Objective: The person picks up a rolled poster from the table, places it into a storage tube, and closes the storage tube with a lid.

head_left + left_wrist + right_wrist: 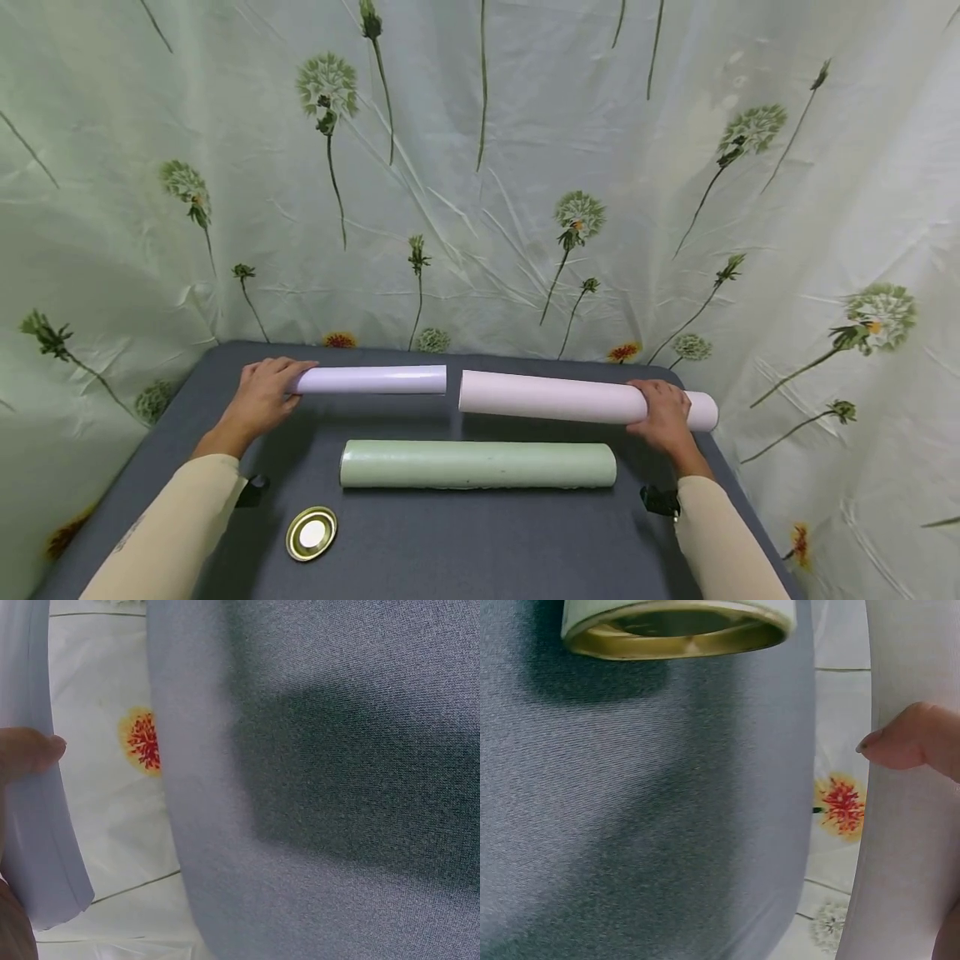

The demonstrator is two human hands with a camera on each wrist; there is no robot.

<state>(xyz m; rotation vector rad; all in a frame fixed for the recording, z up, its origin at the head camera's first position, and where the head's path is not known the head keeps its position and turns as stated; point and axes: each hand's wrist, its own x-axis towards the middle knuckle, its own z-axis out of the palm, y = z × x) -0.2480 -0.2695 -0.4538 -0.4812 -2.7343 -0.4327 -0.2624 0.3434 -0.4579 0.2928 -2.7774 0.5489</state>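
Observation:
My left hand (264,395) grips the left end of a glossy white paper roll (378,380). In the left wrist view its thumb lies across that roll (46,840). Near its right end, a thicker, pinkish-white roll (551,397) is held by my right hand (664,417). The right wrist view shows the thumb pressed along this roll (907,652), with the other fingers mostly hidden. Both rolls point inward, their inner ends a small gap apart. Lying crosswise in front of them is a pale green tube (480,464); its gold-rimmed end (679,646) shows in the right wrist view.
A round gold metal lid (302,540) with a white centre lies at the front left of the dark grey cloth-covered table (480,546). Behind the table's far edge hangs a pale curtain (480,267) printed with dandelions.

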